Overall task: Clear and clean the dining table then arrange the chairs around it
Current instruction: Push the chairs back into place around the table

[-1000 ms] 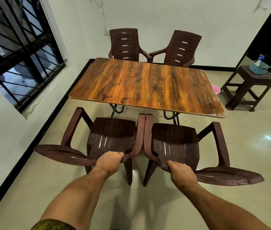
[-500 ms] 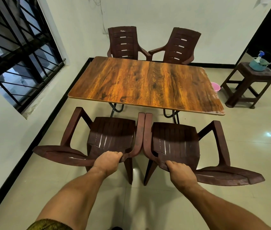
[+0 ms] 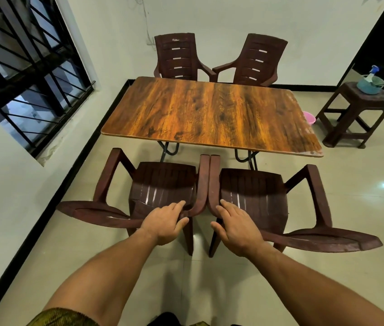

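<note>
left hand (image 3: 162, 223): we see fingers nearly straight, resting on near-left chair (image 3: 162, 184)
right hand (image 3: 235, 228): same, on near-right chair (image 3: 252, 188)

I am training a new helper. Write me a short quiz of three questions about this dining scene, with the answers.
1. True or false: both hands rest on the same chair.
2. How many chairs stand around the table? A two, B four, C six.
3. Fill in: the spray bottle stands in a blue tub on the ____.
Key: 1 false: left hand on near left chair, right hand on near right chair. 2 B. 3 stool.
</note>
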